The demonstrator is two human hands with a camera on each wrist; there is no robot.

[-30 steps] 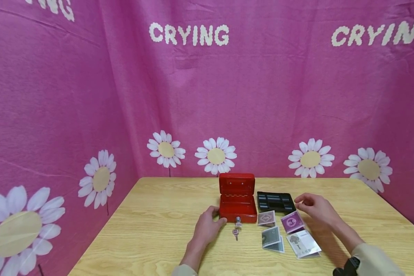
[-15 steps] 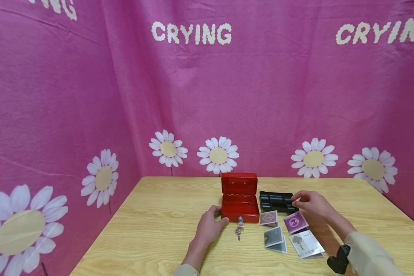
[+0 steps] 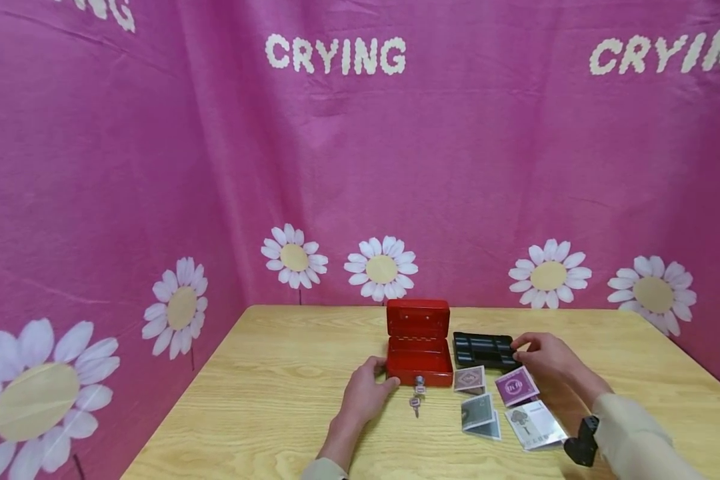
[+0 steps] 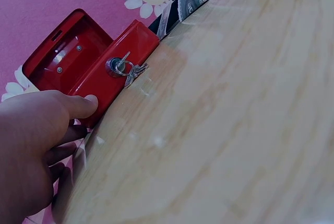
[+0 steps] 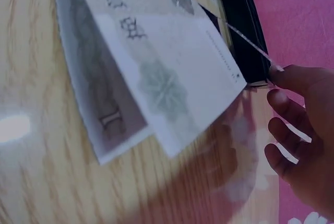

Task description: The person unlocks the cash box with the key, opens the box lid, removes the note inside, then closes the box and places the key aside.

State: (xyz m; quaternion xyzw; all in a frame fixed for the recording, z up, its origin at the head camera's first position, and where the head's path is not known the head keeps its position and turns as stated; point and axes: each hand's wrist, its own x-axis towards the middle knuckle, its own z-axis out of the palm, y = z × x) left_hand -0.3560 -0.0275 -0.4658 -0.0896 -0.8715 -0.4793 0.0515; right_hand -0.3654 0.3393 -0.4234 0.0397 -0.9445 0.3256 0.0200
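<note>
A red metal cash box (image 3: 420,375) stands with its lid (image 3: 419,319) raised. My left hand (image 3: 364,395) grips its front left corner, with the thumb (image 4: 83,107) on the front face and the fingers curled at the side, partly hidden. A key is in the lock (image 4: 116,66), and a second key (image 3: 416,404) hangs from it on a ring. Right of the box lies a black compartmented coin tray (image 3: 485,348). My right hand (image 3: 553,358) pinches the tray's right edge; in the right wrist view the fingertips meet its corner and the other fingers hang curled.
Several folded banknotes stand before the tray: a brownish one (image 3: 469,379), a grey-green one (image 3: 477,411), a purple one (image 3: 517,386) and a pale one (image 3: 535,425). The wooden table (image 3: 288,400) ends at a pink daisy curtain (image 3: 456,167).
My right hand has moved left from beside the tray onto its right edge. The left hand keeps its hold on the cash box. The head view has shifted slightly.
</note>
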